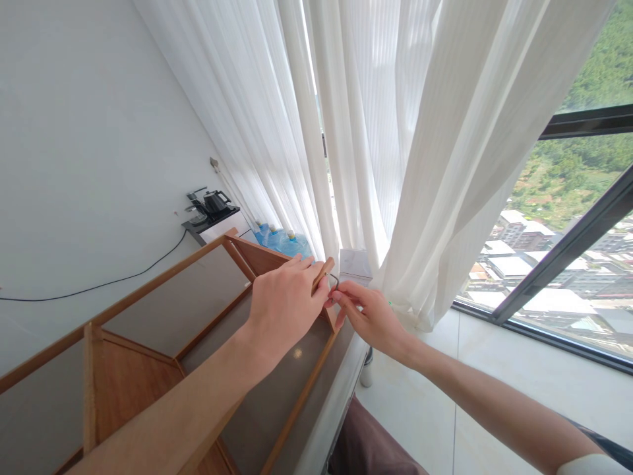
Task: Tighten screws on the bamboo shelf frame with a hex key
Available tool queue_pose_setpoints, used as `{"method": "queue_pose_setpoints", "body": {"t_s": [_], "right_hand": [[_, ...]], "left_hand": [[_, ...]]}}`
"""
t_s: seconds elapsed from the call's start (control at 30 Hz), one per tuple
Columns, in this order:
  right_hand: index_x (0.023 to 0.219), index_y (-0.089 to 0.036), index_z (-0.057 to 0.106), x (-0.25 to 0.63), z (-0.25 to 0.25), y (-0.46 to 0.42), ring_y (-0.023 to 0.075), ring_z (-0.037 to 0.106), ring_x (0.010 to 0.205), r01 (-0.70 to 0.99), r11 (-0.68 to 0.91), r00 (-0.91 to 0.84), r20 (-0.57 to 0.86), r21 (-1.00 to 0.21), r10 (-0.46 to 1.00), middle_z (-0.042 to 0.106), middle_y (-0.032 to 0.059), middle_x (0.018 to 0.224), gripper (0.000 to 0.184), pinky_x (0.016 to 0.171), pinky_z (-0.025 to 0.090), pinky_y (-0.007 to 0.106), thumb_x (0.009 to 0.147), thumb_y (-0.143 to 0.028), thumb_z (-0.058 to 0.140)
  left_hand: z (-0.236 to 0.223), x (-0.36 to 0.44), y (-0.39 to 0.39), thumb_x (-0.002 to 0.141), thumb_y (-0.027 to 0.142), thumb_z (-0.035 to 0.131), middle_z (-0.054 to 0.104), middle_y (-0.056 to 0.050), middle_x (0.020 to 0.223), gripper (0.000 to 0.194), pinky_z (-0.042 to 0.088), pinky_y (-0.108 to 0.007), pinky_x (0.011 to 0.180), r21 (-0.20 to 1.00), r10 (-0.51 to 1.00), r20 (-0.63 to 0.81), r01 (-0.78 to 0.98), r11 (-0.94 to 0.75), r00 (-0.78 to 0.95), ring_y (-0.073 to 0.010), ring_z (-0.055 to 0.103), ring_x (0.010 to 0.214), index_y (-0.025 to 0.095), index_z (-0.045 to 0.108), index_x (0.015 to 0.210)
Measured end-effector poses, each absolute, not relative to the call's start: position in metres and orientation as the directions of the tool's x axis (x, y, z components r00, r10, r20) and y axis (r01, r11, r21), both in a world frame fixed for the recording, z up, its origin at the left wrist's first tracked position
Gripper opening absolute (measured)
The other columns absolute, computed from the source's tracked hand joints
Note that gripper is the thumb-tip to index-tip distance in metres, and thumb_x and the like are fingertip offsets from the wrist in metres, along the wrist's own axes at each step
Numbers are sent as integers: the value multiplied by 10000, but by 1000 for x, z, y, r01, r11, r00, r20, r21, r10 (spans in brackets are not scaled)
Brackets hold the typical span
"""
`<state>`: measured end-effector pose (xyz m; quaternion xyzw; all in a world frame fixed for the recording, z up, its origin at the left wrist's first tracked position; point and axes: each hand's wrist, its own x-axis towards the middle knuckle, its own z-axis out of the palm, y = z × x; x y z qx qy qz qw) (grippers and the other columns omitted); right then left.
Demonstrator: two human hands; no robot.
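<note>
My left hand (287,300) is closed round the top corner of a wooden frame (163,277), gripping a short wooden piece (322,274) there. My right hand (368,315) pinches a small dark bent metal tool (335,280), like a hex key, right at that corner. The two hands nearly touch. The frame is light brown wood with several bars and lies tilted on a grey table (291,389).
White curtains (376,145) hang just behind the hands, in front of a large window (568,251) with dark frames. A black kettle (213,201) stands on a small cabinet at the wall. Blue water bottles (284,241) stand on the floor. Pale floor tiles (475,396) lie to the right.
</note>
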<state>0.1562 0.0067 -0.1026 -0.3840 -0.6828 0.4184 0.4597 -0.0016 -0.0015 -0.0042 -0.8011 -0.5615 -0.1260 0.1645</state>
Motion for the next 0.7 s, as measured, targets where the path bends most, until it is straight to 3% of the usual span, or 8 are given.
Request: {"method": "queue_pose_setpoints", "body": {"t_s": [0.47, 0.7], "right_hand": [[888, -241, 593, 167, -104, 17, 100, 668, 558, 316, 473, -365, 355, -822, 861, 751, -25, 895, 287, 643, 518, 247, 1052, -366, 394], [870, -237, 619, 174, -92, 16, 122, 688, 610, 317, 477, -422, 329, -820, 845, 718, -34, 752, 327, 671, 518, 262, 1052, -376, 386]], "left_hand": [[-3, 0, -2, 967, 308, 517, 719, 54, 1286, 330, 594, -326, 820, -122, 860, 379, 940, -319, 341, -212, 627, 1270, 363, 696, 1239], [-3, 0, -2, 968, 305, 517, 715, 53, 1294, 330, 583, -308, 829, -105, 868, 371, 944, -313, 330, -211, 615, 1285, 364, 691, 1242]]}}
